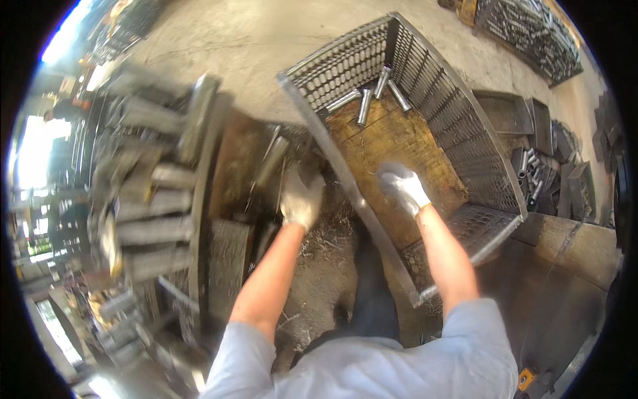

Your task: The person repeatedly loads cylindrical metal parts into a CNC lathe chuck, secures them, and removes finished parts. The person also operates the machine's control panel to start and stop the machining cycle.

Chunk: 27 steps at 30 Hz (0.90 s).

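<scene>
My left hand [302, 197], in a pale work glove, is left of the metal crate, smeared by motion. A blurred metal tube [272, 161] lies or hangs just beyond it; whether they touch I cannot tell. My right hand [403, 187], in a white glove with grey fingers, is over the crate with its fingers loosely stretched and nothing visible in them. The crate [458, 83] has perforated metal walls and a worn wooden floor [399, 143]. Several shiny flanged metal tubes [365, 106] lie at its far end.
A rack [203, 166] on the left carries several blurred metal pieces [154, 229]. Metal bins with tubes [530, 169] stand to the right, and another loaded crate [531, 40] at the far right. Metal shavings [325, 246] litter the floor between rack and crate.
</scene>
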Each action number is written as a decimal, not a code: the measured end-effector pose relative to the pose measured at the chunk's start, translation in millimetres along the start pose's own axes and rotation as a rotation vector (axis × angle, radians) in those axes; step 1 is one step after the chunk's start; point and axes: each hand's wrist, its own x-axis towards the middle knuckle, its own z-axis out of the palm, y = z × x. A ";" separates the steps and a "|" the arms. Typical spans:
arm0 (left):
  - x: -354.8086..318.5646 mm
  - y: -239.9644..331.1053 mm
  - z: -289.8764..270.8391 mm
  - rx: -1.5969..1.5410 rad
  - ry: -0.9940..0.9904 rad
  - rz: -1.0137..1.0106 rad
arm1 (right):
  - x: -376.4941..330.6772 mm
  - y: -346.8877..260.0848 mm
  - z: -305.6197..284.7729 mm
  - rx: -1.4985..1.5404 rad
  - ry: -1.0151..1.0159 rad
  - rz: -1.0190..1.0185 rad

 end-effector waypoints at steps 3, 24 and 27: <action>144.3 23.5 58.1 0.092 0.005 -0.217 | 131.3 45.8 -41.9 0.066 0.165 0.148; 218.8 13.1 96.2 -0.269 0.104 -0.365 | 539.9 80.0 -94.7 -0.606 0.266 0.347; 217.6 12.0 97.5 -0.367 0.082 -0.379 | 550.6 65.7 -100.3 -0.695 0.042 0.234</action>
